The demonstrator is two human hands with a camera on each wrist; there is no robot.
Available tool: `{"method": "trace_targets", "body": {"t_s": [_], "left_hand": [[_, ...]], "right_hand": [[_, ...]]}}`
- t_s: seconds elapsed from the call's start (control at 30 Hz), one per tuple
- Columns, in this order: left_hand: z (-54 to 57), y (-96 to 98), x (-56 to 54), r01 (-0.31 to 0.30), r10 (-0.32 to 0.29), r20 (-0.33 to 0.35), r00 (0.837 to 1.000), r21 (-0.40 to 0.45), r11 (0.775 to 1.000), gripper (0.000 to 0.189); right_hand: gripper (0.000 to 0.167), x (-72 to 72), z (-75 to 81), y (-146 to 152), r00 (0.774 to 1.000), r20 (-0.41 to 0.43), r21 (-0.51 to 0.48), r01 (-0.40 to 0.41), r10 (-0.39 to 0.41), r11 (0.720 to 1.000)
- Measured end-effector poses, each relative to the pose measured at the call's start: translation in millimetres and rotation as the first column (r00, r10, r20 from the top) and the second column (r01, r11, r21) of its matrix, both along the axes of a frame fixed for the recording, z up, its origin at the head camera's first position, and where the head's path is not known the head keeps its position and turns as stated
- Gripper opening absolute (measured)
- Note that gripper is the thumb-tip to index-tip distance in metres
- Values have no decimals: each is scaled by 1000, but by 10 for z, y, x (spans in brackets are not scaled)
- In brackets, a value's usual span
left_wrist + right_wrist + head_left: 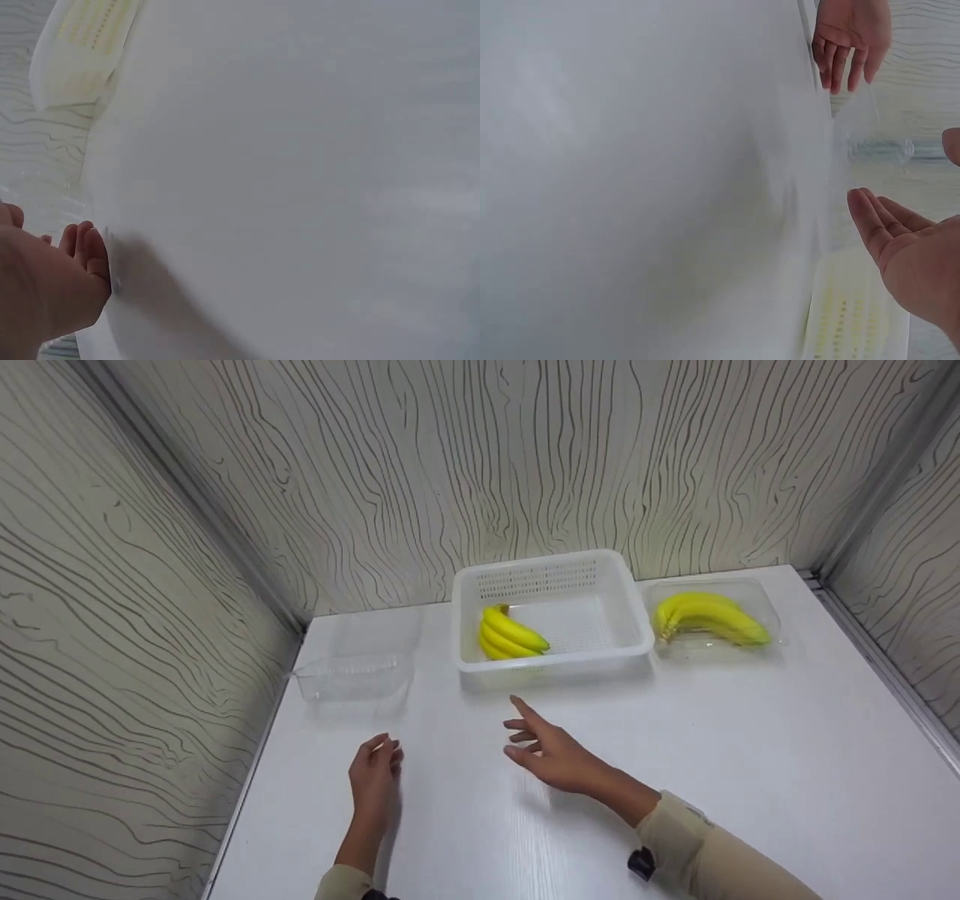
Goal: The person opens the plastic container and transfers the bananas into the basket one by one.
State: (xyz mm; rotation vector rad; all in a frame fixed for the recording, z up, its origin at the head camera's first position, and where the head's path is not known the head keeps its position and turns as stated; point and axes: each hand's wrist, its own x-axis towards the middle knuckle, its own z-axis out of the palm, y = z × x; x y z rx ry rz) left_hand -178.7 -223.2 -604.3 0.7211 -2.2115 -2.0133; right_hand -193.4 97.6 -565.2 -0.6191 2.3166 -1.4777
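Observation:
In the head view my left hand [373, 772] hovers low over the table with loosely curled fingers and holds nothing. It is nearest to a clear plastic container [352, 679] at the left, whose lid stands open. My right hand [555, 754] reaches out, fingers spread, just in front of a white basket [555, 660]; nothing is in its grasp. Inside that basket, at the left, lies a bunch of yellow bananas [510, 634]. The right wrist view shows both the right hand [922, 262] and the left hand [853, 34] without anything in them.
At the back right, a second clear container [772, 622] holds another bunch of bananas [712, 617]. Patterned panels [420, 472] wall the white table [465, 825] at the back and both sides. The basket stands close to the back edge.

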Motion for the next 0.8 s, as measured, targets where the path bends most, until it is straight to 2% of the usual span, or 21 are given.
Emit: {"method": "trace_targets", "body": {"t_s": [0.13,0.23,0.33,0.47,0.57,0.63,0.73,0.8], "left_hand": [[-23,292,120,112,-115,-34,993,-82,990,39],[-21,536,171,202,-212,-51,976,-146,968,35],[-9,759,216,285,-303,-55,951,-217,934,32],[-5,983,296,369,-403,-42,914,-327,870,29],[-21,1091,345,421,-473,-46,880,-385,821,28],[-34,1134,363,446,-510,-68,858,-394,803,27],[-63,1163,377,462,-536,-96,839,-395,794,27],[-84,1169,384,460,-535,-103,839,-393,797,26]], "right_hand": [[86,60,-14,360,994,-31,-11,105,-105,994],[84,80,-11,634,982,-35,12,185,-184,983],[82,67,-9,886,965,-20,36,263,-263,964],[78,24,-30,1162,943,-18,42,333,-333,942],[75,-6,-41,1335,928,-39,36,372,-371,927],[72,-29,-33,1441,917,-53,30,398,-396,917],[67,-78,1,1592,895,-86,43,442,-437,896],[66,-120,29,1698,875,-119,61,478,-469,876]]}}
